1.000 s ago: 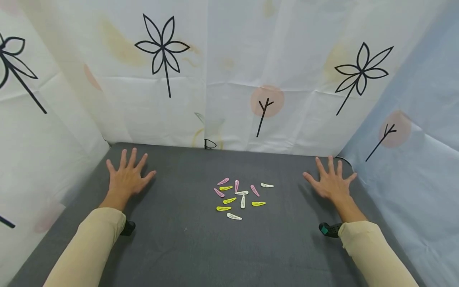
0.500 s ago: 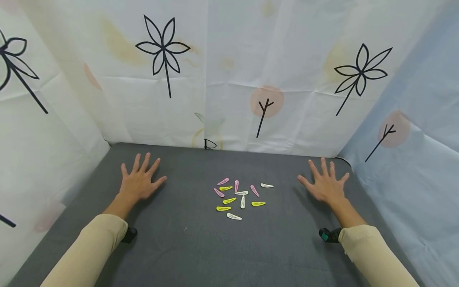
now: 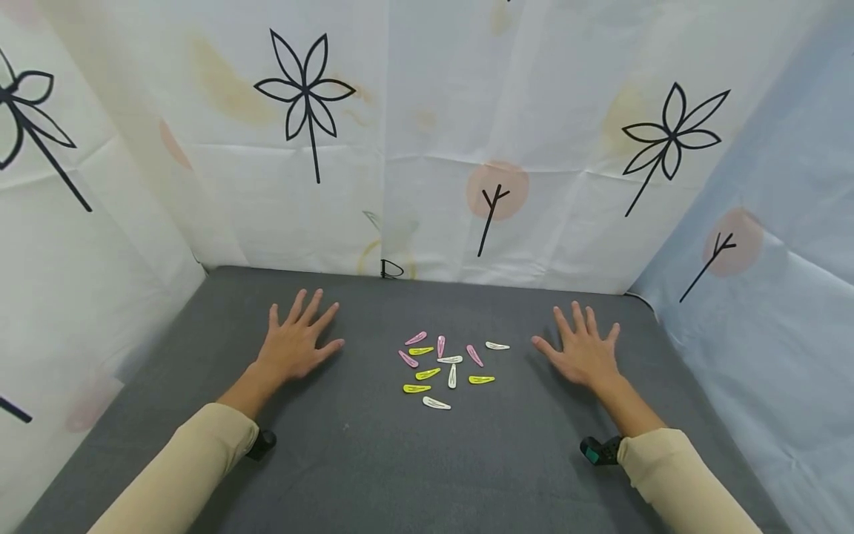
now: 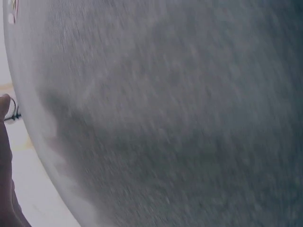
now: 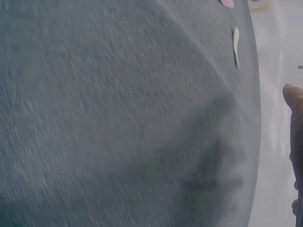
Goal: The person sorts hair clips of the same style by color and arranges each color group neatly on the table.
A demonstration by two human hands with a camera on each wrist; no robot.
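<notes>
Soft, even light bathes your flat dark-grey fabric tabletop (image 3: pixel 427 475) from the head view; in your dimmer, bluish, grainy wrist views, fuzzy shadows darken eight o'clock at left, five o'clock at right, and the tabletop's edge bows.

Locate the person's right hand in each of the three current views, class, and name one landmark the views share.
Head: right of center, the right hand has its fingers spread.
Left wrist: not in it; the hand at the left edge is the left hand.
Right wrist: at the right edge, partly cut off.
Shared landmark: the gray table, with the pale backdrop beyond it.
</notes>
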